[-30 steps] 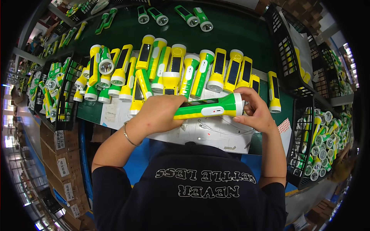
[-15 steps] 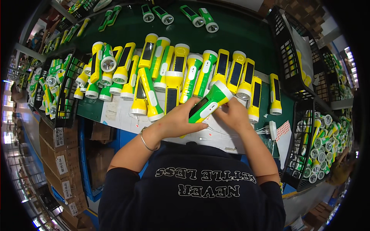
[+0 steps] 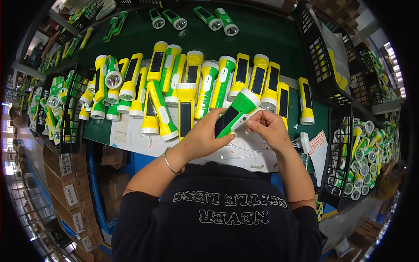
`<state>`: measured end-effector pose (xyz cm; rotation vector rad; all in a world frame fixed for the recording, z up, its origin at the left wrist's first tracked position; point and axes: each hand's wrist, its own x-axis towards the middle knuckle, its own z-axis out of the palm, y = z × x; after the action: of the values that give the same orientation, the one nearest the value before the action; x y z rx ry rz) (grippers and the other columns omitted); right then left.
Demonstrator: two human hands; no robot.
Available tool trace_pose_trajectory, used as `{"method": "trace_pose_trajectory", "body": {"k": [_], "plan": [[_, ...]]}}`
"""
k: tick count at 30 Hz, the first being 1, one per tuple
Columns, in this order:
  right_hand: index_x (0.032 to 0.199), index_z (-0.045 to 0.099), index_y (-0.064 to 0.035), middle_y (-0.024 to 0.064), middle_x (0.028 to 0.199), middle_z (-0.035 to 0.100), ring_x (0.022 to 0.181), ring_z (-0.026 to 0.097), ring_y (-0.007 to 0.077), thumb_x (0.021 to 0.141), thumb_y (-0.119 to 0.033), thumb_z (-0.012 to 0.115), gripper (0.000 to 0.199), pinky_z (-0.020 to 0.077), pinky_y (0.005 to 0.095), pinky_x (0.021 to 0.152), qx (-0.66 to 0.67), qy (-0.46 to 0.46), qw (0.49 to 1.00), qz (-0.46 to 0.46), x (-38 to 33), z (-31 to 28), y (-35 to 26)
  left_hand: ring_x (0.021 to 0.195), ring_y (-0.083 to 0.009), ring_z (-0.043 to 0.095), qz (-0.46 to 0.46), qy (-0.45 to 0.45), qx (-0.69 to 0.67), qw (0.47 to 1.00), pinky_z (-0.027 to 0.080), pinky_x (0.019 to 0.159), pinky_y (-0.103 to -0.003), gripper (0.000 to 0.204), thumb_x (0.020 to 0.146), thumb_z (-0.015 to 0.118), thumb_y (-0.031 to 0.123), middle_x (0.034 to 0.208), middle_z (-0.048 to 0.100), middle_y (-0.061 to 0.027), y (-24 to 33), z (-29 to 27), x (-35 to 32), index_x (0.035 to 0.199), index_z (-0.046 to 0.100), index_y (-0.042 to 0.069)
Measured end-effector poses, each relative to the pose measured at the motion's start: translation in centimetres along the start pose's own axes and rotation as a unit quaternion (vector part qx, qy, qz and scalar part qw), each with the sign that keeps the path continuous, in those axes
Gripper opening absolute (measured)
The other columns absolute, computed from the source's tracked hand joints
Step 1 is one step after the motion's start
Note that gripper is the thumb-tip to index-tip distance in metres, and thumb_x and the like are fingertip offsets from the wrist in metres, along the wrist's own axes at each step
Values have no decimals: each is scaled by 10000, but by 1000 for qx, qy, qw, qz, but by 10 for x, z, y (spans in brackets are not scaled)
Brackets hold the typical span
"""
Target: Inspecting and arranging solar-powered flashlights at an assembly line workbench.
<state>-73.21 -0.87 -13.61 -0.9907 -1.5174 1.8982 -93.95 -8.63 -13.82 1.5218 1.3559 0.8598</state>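
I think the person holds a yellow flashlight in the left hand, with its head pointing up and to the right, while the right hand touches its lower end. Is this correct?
Not quite. The head view shows that the flashlight in the left hand is green with a white head, not yellow; the yellow ones lie on the table. The rest holds: its head points up and to the right, and the right hand touches its lower end.

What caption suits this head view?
Left hand holds a green solar flashlight while the right hand touches its side, above rows of flashlights.

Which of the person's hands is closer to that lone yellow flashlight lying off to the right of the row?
Right. The right hand lies just left of the lone yellow flashlight; the left hand is farther left.
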Motion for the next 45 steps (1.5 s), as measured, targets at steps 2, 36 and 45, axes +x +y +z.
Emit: {"method": "trace_pose_trajectory", "body": {"k": [2,36,45], "plan": [[862,589,20,57,765,621,691,580,87,808,-81,651,130,461,195,651,1,8,1000,14,-1,-2,-1,964,-180,545,5,11,5,1000,438,820,-299,580,762,681,179,1092,534,-151,0,4,2,1218,384,-23],[1107,504,-42,38,773,606,660,533,76,835,-251,592,354,392,210,574,-91,46,992,-79,-9,-8,-61,897,-360,580,48,-81,200,975,472,758,-396,578,700,687,208,948,583,-198,55,-32,4,1186,423,38],[893,546,6,57,804,541,731,498,109,773,-308,510,337,393,226,646,-99,1,962,-253,-5,-4,-32,557,-125,493,-156,-347,-461,802,415,517,-279,524,720,658,113,772,486,-38,36,5,-8,1171,399,45]]}}
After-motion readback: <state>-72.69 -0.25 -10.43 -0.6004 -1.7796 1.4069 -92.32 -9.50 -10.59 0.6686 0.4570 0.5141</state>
